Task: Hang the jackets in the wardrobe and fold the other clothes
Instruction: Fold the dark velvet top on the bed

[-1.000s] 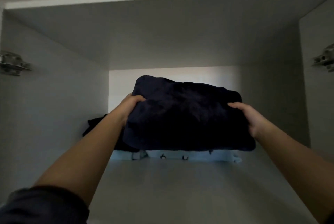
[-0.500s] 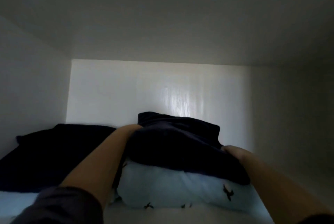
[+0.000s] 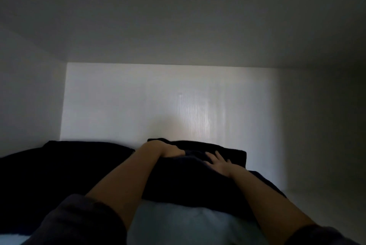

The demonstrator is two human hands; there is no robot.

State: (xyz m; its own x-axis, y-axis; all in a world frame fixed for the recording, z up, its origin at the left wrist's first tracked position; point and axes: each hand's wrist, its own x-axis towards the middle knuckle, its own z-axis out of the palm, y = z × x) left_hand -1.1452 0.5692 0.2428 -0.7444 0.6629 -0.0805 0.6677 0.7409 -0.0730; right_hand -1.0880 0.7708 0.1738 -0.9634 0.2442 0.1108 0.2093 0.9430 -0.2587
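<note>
A folded dark navy garment (image 3: 190,181) lies on top of a folded pale blue garment (image 3: 178,223) inside a white wardrobe compartment. My left hand (image 3: 168,150) rests on the far left part of the navy garment, its fingers bent down over the cloth. My right hand (image 3: 218,162) lies flat on top of it with the fingers spread and straight. Both forearms reach in from the bottom of the view.
Another dark folded pile (image 3: 59,165) sits to the left on the same shelf. The white back panel (image 3: 158,102) is close behind the clothes. The right side wall (image 3: 326,126) has a bare strip of shelf (image 3: 316,205) next to it.
The navy garment went from being held up in front of the shelf to lying on the pale blue one. Both hands moved from its sides onto its top.
</note>
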